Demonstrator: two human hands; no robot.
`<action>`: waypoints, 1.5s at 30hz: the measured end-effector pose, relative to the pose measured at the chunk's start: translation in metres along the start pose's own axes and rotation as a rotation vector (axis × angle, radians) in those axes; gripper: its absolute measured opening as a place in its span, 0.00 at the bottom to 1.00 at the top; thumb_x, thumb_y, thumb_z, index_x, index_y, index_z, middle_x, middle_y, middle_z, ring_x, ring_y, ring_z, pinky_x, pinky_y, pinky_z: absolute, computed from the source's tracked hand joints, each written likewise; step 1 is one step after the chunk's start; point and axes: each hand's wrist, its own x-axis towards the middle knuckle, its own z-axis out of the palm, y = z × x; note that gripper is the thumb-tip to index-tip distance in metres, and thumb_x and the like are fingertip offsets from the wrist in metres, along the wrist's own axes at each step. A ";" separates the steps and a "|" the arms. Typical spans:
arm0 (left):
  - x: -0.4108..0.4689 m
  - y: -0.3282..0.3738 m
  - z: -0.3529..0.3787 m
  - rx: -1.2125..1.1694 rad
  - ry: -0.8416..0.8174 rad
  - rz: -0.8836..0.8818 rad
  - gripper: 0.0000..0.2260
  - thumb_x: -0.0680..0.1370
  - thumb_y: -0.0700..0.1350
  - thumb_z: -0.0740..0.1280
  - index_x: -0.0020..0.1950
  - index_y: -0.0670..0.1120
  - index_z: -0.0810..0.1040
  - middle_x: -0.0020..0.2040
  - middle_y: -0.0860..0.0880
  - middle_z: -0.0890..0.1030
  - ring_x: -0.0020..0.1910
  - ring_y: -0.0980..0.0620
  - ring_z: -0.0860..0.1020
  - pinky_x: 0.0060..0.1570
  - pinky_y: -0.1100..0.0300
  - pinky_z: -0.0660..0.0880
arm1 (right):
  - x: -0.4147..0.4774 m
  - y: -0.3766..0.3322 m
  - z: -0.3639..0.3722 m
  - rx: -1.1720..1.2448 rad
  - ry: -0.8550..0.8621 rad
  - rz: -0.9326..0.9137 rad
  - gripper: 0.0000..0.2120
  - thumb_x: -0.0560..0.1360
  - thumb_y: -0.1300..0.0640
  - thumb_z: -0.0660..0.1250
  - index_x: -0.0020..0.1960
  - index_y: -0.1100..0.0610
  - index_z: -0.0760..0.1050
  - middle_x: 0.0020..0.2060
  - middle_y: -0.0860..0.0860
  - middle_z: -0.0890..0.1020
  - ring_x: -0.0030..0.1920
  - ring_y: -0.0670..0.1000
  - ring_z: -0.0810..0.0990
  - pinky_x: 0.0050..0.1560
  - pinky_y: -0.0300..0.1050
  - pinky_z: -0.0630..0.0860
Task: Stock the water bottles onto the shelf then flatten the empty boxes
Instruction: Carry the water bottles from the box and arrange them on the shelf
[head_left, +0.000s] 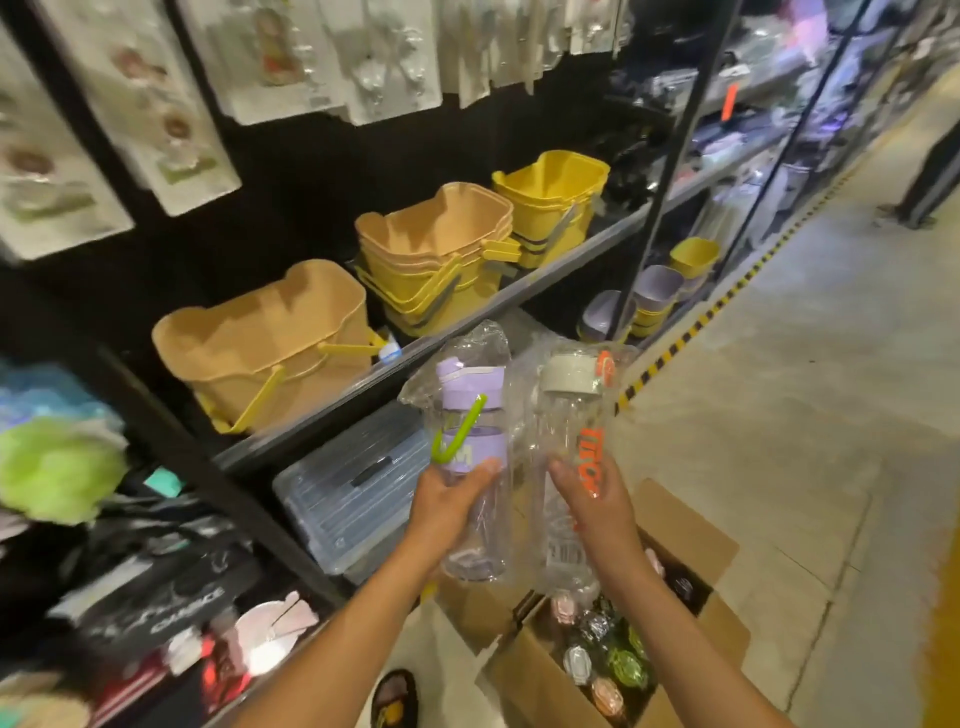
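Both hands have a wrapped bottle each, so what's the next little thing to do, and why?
Probably carry both bottles forward to the shelf. The left hand grips the purple bottle and the right hand the clear orange-lettered bottle, both lifted above the open box, which holds more bottles.

Left hand (453, 506) and right hand (597, 501) raised, gripping

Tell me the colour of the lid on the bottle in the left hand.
Lilac lid, seen in the head view, on the bottle in the left hand.

1 head-worn view, angled down, close over both hands (524, 509)
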 end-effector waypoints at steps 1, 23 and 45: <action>-0.008 -0.003 -0.009 -0.012 0.030 0.002 0.10 0.78 0.49 0.76 0.55 0.45 0.85 0.43 0.53 0.88 0.43 0.55 0.86 0.43 0.62 0.78 | -0.004 -0.002 0.005 -0.001 -0.033 0.000 0.20 0.74 0.43 0.74 0.63 0.36 0.72 0.54 0.32 0.83 0.55 0.34 0.81 0.55 0.41 0.75; -0.305 -0.061 -0.270 -0.254 0.883 -0.048 0.20 0.64 0.63 0.78 0.45 0.49 0.86 0.41 0.49 0.87 0.42 0.48 0.86 0.46 0.52 0.82 | -0.218 0.002 0.258 -0.043 -0.894 0.005 0.21 0.71 0.43 0.72 0.63 0.42 0.74 0.52 0.43 0.85 0.53 0.43 0.84 0.51 0.43 0.79; -0.766 -0.167 -0.430 -0.491 1.588 0.049 0.18 0.64 0.59 0.81 0.46 0.49 0.87 0.43 0.39 0.87 0.39 0.37 0.85 0.48 0.35 0.82 | -0.655 0.046 0.456 -0.039 -1.599 0.028 0.24 0.70 0.51 0.80 0.62 0.45 0.75 0.53 0.48 0.86 0.56 0.52 0.85 0.54 0.50 0.80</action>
